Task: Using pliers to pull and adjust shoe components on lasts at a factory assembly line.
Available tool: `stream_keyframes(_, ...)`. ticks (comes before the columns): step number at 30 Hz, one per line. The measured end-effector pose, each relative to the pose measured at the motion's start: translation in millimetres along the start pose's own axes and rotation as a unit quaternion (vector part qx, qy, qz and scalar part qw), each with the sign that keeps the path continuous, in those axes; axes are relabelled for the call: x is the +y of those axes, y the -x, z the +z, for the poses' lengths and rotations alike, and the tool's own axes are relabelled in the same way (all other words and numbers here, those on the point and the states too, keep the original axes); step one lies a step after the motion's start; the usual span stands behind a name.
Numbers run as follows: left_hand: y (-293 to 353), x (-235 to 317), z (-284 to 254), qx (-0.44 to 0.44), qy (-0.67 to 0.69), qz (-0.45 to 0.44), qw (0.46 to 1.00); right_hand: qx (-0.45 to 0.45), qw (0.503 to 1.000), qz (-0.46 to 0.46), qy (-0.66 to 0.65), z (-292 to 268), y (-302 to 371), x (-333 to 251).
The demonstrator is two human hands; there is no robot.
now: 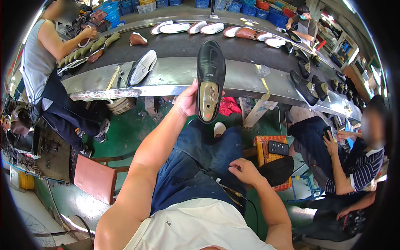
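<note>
The held shoe (pixel 211 62) was coloured black, its last (pixel 208 98) golden-tan and dotted red; the floor (pixel 132 139) was coloured green, and a co-worker's shirt (pixel 369 165) was striped dark and white.

Green floor (pixel 139 125), shiny in patches. Long dark tabletop (pixel 177 46) with metal edge (pixel 175 68), running across room. 1 wicker basket (pixel 121 106) beneath. Blue bins (pixel 275 26) along far side. Reddish-brown seat (pixel 95 179), left. Bright strip light (pixel 349 5), upper right.
</note>
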State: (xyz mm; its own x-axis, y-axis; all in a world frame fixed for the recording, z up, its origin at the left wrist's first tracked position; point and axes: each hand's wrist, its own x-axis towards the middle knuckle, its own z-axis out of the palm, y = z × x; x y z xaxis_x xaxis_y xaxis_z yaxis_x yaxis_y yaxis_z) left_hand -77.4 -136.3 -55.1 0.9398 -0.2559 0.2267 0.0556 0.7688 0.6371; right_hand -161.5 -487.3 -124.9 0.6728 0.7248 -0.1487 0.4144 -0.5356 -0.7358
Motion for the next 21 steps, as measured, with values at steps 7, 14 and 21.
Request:
stream_keyframes(7, -23.2, -36.9, -18.3, 0.077, 0.036, -0.044, 0.995, 0.103, 0.990, -0.059, -0.075, -28.0, -69.2, -16.1)
stream_keyframes(14, -38.6, -60.6, 15.8, 0.154, -0.141, 0.122, 0.970, 0.219, 0.910, -0.076, -0.345, -44.9, -148.1, -35.0)
stream_keyframes(21, -61.8, -34.3, -22.8, 0.109, -0.027, 0.082, 0.990, -0.147, 0.493, -0.119, -0.849, -60.7, -180.7, -9.2)
